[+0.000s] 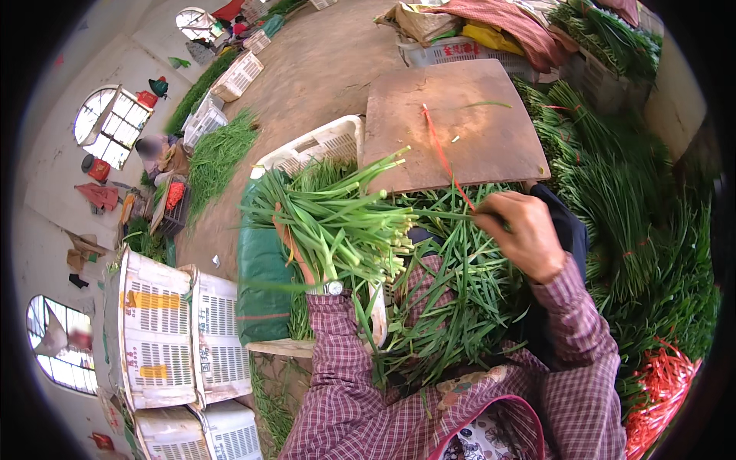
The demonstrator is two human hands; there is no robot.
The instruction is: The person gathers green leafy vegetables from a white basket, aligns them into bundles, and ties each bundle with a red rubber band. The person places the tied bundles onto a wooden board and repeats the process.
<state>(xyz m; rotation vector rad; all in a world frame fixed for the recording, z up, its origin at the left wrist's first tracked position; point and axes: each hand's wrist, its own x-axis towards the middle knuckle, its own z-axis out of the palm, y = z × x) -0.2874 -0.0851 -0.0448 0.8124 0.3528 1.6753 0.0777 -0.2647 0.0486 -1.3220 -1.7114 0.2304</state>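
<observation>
My left hand (294, 247), with a wristwatch (333, 287) at the wrist, holds a thick bunch of long green stalks (351, 218), their pale cut ends pointing right. My right hand (520, 230) is closed at the near edge of a brown board (454, 132). At its fingertips are one end of a red plastic tie strip (440, 146) and a green leaf running left towards the bunch. The strip's other end lies on the board. Loose green leaves (460, 310) cover my lap between the two arms.
A white plastic crate (322, 141) of greens stands beyond the bunch, a green sack (261, 287) beside it. White crates (158, 333) are stacked at left. Tied green bundles (598, 167) lie at right, above a heap of red strips (661, 397). Another person (167, 161) sits far left.
</observation>
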